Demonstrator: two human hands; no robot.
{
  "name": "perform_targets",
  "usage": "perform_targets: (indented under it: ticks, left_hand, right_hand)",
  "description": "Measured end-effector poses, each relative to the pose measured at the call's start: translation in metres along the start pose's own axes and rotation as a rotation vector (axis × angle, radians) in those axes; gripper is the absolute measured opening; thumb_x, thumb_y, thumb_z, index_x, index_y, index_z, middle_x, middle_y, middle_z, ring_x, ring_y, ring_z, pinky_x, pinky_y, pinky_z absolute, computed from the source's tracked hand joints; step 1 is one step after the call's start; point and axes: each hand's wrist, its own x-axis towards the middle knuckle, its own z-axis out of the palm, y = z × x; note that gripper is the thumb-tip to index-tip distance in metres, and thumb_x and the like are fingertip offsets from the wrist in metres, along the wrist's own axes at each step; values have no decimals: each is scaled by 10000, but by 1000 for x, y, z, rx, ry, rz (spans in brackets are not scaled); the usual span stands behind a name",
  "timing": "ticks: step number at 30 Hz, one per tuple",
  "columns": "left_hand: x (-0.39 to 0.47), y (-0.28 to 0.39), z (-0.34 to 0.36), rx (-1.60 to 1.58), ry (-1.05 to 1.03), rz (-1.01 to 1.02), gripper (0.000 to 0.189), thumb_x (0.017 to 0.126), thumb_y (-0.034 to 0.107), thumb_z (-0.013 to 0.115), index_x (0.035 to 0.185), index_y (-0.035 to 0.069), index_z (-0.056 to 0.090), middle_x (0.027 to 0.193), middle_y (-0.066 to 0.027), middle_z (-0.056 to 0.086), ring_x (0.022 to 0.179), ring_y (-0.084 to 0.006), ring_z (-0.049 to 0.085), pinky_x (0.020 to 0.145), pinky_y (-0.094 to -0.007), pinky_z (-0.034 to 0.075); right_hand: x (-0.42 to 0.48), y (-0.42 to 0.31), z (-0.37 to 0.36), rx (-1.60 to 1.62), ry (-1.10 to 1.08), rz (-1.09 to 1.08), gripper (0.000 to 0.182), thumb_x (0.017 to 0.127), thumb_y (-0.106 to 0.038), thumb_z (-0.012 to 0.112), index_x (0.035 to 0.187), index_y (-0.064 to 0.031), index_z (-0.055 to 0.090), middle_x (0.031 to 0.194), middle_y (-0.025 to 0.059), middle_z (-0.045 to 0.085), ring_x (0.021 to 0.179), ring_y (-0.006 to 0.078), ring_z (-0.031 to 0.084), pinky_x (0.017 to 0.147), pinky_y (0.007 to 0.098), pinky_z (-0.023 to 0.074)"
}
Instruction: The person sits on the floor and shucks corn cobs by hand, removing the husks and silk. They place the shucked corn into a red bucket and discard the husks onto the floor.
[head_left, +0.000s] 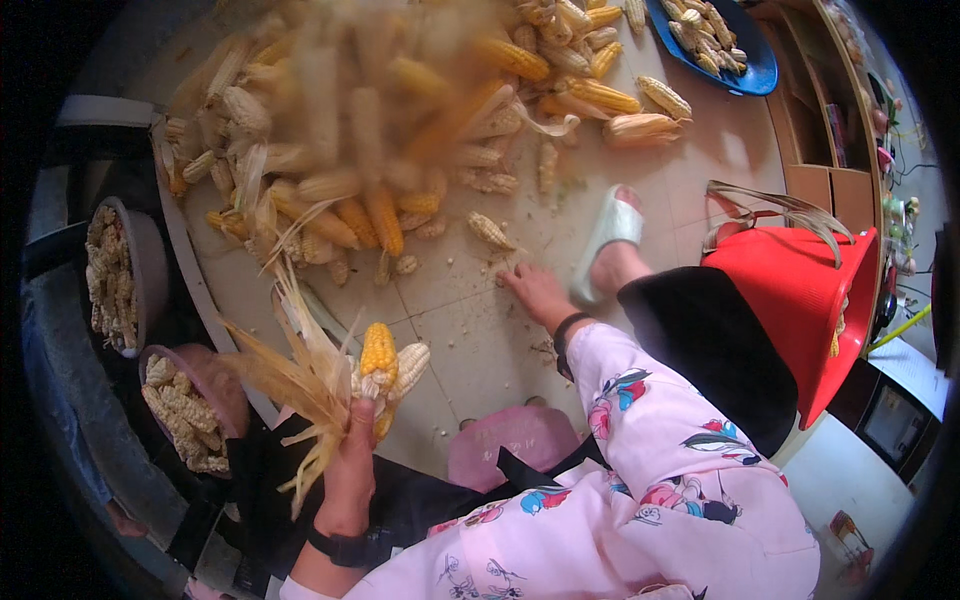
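Note:
My left hand (352, 457) grips a small bunch of corn cobs by their peeled-back husks (311, 382). In the bunch, a yellow cob (378, 352) shows beside a white cob (410, 367), with another yellow one partly hidden below. My right hand (536, 292) reaches low over the tiled floor with nothing visible in it. Its fingers are spread, just short of a loose pale cob (489, 230). Beyond both hands spreads a large heap of yellow and white corn (322, 180), blurred at its top.
A pink stool (514, 442) stands between my legs. At the left are two tubs of cobs, one grey (146, 270) and one pinkish (225, 390). A red basket (787, 277) lies tipped at the right. A blue basin (761, 75) holds cobs near the shelf unit (806, 142).

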Motion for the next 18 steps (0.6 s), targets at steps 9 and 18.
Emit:
perform_targets:
  ticks: [9, 18]
  left_hand:
    - [-3, 8, 4, 53, -86, -7, 200, 803, 220, 603, 932, 95, 513, 688, 66, 420, 545, -28, 331, 468, -177, 259]
    - [0, -3, 10, 103, -138, 142, 236, 786, 248, 621, 933, 100, 510, 714, 55, 440, 564, -40, 349, 484, -179, 274]
  right_hand:
    - [62, -31, -33, 346, 388, 192, 364, 705, -126, 617, 1037, -80, 476, 1033, 167, 495, 870, 357, 552, 725, 433, 457]
    - [78, -28, -38, 1171, -281, 266, 426, 776, -153, 565, 1151, -96, 370, 803, 117, 578, 719, 231, 598, 593, 356, 491]
